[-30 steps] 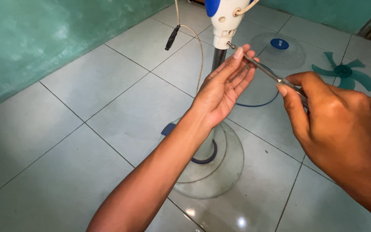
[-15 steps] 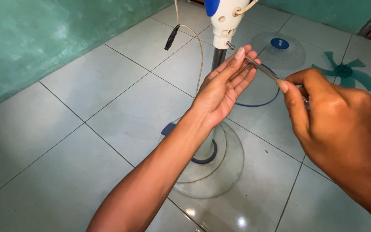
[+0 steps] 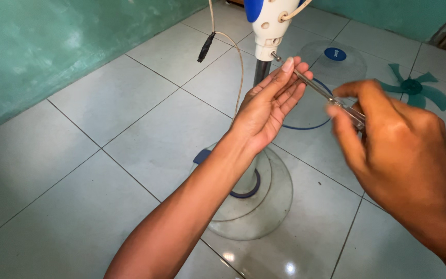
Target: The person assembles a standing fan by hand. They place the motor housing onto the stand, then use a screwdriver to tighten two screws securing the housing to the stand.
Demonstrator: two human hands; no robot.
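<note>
R hand pinched on thin stiff screwdriver at handle – L hand open, steadying shaft; slip-prone at screw.

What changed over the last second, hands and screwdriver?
The right hand slid a little left along the screwdriver, its fingers re-placed on the handle as if turning it; the view also shifted slightly. Nothing taken up or let go. The left hand stays open under the shaft, the tip stays at the screw on the white fan neck, and the base has not moved.
</note>
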